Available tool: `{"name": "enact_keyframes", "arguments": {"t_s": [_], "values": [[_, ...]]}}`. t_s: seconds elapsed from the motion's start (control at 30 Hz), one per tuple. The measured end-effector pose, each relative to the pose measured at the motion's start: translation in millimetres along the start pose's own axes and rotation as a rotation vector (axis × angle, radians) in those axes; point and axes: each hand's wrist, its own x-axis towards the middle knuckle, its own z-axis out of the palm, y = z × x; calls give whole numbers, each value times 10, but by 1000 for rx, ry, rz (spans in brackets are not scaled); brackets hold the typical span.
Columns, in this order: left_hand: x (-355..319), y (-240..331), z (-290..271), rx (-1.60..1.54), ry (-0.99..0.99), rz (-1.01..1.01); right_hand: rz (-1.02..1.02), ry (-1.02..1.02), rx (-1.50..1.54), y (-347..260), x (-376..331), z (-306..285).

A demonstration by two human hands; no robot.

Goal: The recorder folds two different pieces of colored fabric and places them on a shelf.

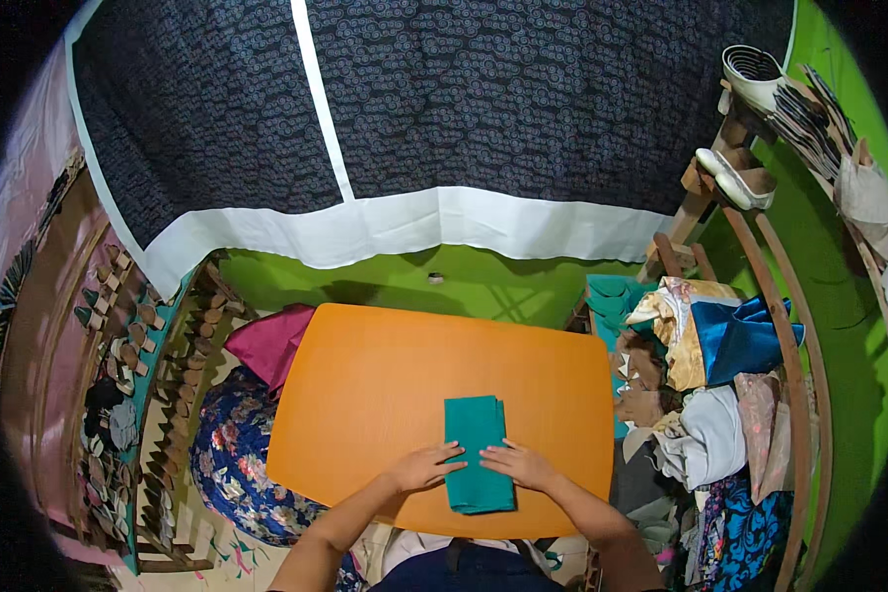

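Note:
A green cloth [480, 439], folded into a narrow upright rectangle, lies on the orange table [365, 385] near its front edge. My left hand [426, 467] rests at the cloth's left side, fingers stretched out with their tips on its edge. From the right, my right hand [519, 464] lies flat with spread fingers reaching onto the cloth. Neither hand grips anything. At its right and lower edges, the cloth shows several layers.
Racks with shoe lasts [183, 385] stand at the left. Beside the table are a floral fabric bundle [242, 464] and a magenta cloth [271, 340]. Fabric piles, including a shiny blue cloth [740, 340], fill the right. A dark patterned curtain [493, 99] hangs behind.

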Motion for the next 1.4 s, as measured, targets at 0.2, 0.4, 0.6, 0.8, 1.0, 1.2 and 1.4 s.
{"name": "enact_keyframes", "arguments": {"t_s": [0.2, 0.4, 0.6, 0.8, 1.0, 1.2, 1.4], "values": [[86, 131, 28, -395, 133, -517, 607, -89, 431, 6, -89, 352], [208, 206, 93, -475, 343, -834, 919, 322, 656, -212, 91, 322], [313, 202, 201, -402, 545, -867, 1096, 468, 557, -288, 264, 275], [508, 378, 91, 158, 473, -722, 1053, 416, 65, -280, 342, 282], [398, 192, 205, 209, 193, -556, 990, 311, 45, -179, 428, 312], [354, 63, 295, 121, 230, -532, 946, 250, -296, -177, 492, 227], [348, 61, 308, 245, 162, -567, 740, 192, -199, -386, 663, 129]]}}
